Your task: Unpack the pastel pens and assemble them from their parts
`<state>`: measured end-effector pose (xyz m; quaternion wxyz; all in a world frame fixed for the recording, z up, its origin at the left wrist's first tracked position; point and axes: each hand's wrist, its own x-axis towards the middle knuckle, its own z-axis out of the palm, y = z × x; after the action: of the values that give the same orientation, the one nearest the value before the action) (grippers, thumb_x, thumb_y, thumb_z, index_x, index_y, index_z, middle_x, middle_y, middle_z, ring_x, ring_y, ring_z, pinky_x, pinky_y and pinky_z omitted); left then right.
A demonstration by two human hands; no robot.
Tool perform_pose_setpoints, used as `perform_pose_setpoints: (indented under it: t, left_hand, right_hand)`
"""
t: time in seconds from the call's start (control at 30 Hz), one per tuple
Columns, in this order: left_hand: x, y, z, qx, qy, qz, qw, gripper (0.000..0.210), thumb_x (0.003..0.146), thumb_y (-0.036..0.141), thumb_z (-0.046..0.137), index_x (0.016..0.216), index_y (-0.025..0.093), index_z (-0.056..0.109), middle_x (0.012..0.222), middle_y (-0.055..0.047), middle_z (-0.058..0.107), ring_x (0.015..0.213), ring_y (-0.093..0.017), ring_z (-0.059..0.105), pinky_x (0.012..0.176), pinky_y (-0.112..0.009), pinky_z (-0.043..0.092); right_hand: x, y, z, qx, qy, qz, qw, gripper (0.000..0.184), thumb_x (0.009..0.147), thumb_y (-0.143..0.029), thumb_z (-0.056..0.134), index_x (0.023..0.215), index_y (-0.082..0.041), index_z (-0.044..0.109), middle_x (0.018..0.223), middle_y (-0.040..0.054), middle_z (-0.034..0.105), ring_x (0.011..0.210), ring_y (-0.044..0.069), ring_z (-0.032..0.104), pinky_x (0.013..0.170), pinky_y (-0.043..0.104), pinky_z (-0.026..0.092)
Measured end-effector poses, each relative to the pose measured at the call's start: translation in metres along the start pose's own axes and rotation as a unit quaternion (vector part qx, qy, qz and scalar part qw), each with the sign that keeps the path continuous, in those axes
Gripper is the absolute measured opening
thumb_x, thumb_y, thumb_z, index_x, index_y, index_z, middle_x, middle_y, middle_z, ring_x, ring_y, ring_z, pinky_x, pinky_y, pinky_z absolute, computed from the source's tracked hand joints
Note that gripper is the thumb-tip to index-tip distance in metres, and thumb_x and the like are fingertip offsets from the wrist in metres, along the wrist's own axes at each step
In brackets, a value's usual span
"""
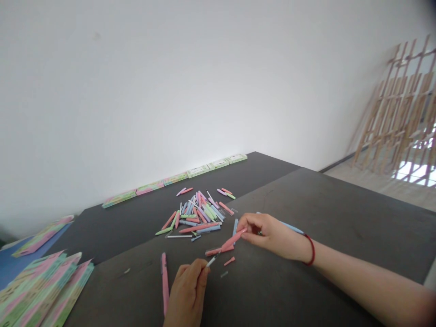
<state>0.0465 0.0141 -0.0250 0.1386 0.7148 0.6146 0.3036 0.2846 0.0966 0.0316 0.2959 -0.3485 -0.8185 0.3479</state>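
Note:
My left hand is closed on a thin white pen refill, whose dark tip points up and right. My right hand pinches a pink pen barrel tilted down toward that refill; the two ends meet or nearly meet. Beneath the barrel lies a pink pen cap, partly covered. A small pink plug and a tiny clear piece rest on the table just below. Left of my left hand lies a long pink pen. Something blue and pen-like shows behind my right wrist.
A heap of pastel pen parts covers the mid table. Flat printed boxes line the wall. Stacks of colourful packets stand at the left, another packet behind them. A wooden rack leans at far right.

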Motion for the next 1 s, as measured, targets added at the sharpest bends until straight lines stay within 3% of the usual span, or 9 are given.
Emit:
perform_pose_setpoints:
  t: [0.1, 0.23, 0.4, 0.5, 0.67, 0.8, 0.87, 1.0]
  left_hand:
    - [0.001, -0.002, 0.0, 0.008, -0.005, -0.002, 1.0, 0.029, 0.094, 0.038, 0.033, 0.079, 0.024, 0.055, 0.072, 0.0, 0.06, 0.073, -0.019, 0.057, 0.068, -0.032, 0.043]
    - [0.002, -0.005, -0.002, 0.034, -0.018, 0.009, 0.999, 0.027, 0.093, 0.037, 0.034, 0.081, 0.025, 0.055, 0.074, 0.0, 0.062, 0.074, -0.019, 0.058, 0.068, -0.031, 0.043]
    - [0.002, -0.006, -0.003, 0.057, -0.017, 0.036, 0.998, 0.025, 0.093, 0.037, 0.035, 0.082, 0.025, 0.055, 0.073, 0.001, 0.062, 0.074, -0.02, 0.058, 0.068, -0.031, 0.044]
    - [0.002, -0.006, -0.002, 0.074, -0.025, 0.052, 0.996, 0.026, 0.093, 0.036, 0.035, 0.078, 0.025, 0.054, 0.071, 0.0, 0.061, 0.072, -0.02, 0.057, 0.065, -0.03, 0.044]
    - [0.002, -0.008, 0.001, 0.111, -0.049, 0.076, 0.99, 0.028, 0.094, 0.036, 0.033, 0.077, 0.025, 0.052, 0.071, 0.0, 0.061, 0.071, -0.02, 0.056, 0.066, -0.03, 0.041]
    - [0.003, -0.011, 0.002, 0.123, -0.045, 0.084, 0.988, 0.028, 0.095, 0.035, 0.032, 0.077, 0.024, 0.052, 0.071, 0.001, 0.062, 0.07, -0.019, 0.056, 0.066, -0.03, 0.04]
    - [0.004, -0.01, 0.001, 0.128, -0.043, 0.09, 0.987, 0.029, 0.095, 0.034, 0.032, 0.077, 0.025, 0.052, 0.07, 0.001, 0.062, 0.068, -0.019, 0.056, 0.066, -0.03, 0.04]
    - [0.004, -0.006, 0.001, 0.141, -0.05, 0.094, 0.984, 0.028, 0.095, 0.031, 0.032, 0.079, 0.024, 0.053, 0.071, 0.001, 0.062, 0.068, -0.018, 0.056, 0.068, -0.03, 0.039]
  right_hand:
    - [0.0, 0.003, -0.001, -0.019, -0.004, 0.002, 1.0, 0.013, 0.087, -0.026, 0.049, 0.091, -0.017, 0.058, 0.071, -0.0017, 0.054, 0.06, 0.01, 0.044, 0.054, 0.02, 0.033]
    - [-0.001, 0.014, 0.007, -0.098, -0.054, -0.009, 0.994, 0.007, 0.082, -0.017, 0.052, 0.087, -0.017, 0.057, 0.071, -0.002, 0.056, 0.06, 0.01, 0.047, 0.054, 0.02, 0.033]
    - [0.002, 0.023, 0.022, -0.27, -0.059, -0.064, 0.959, 0.006, 0.083, -0.018, 0.053, 0.085, -0.015, 0.058, 0.089, 0.0063, 0.058, 0.084, 0.018, 0.052, 0.072, 0.027, 0.038]
    - [0.0, 0.017, 0.029, -0.331, -0.06, -0.086, 0.938, 0.011, 0.086, -0.024, 0.053, 0.089, -0.015, 0.058, 0.095, 0.0091, 0.057, 0.091, 0.021, 0.051, 0.076, 0.031, 0.039]
    - [-0.011, 0.013, 0.062, -0.329, -0.129, -0.16, 0.922, 0.02, 0.084, -0.034, 0.056, 0.091, -0.015, 0.058, 0.094, 0.0069, 0.06, 0.092, 0.021, 0.054, 0.077, 0.031, 0.043]
    - [-0.01, 0.018, 0.085, -0.375, -0.132, -0.174, 0.901, 0.014, 0.084, -0.023, 0.051, 0.088, -0.012, 0.058, 0.091, 0.0099, 0.062, 0.088, 0.023, 0.056, 0.078, 0.034, 0.044]
    - [-0.008, 0.018, 0.081, -0.359, -0.131, -0.156, 0.911, 0.012, 0.081, -0.022, 0.051, 0.085, -0.013, 0.058, 0.091, 0.0098, 0.063, 0.086, 0.022, 0.057, 0.076, 0.033, 0.043]
    - [-0.007, 0.013, 0.052, -0.269, -0.096, -0.071, 0.956, 0.003, 0.078, -0.018, 0.052, 0.077, -0.017, 0.054, 0.082, 0.0034, 0.064, 0.072, 0.015, 0.058, 0.063, 0.024, 0.039]
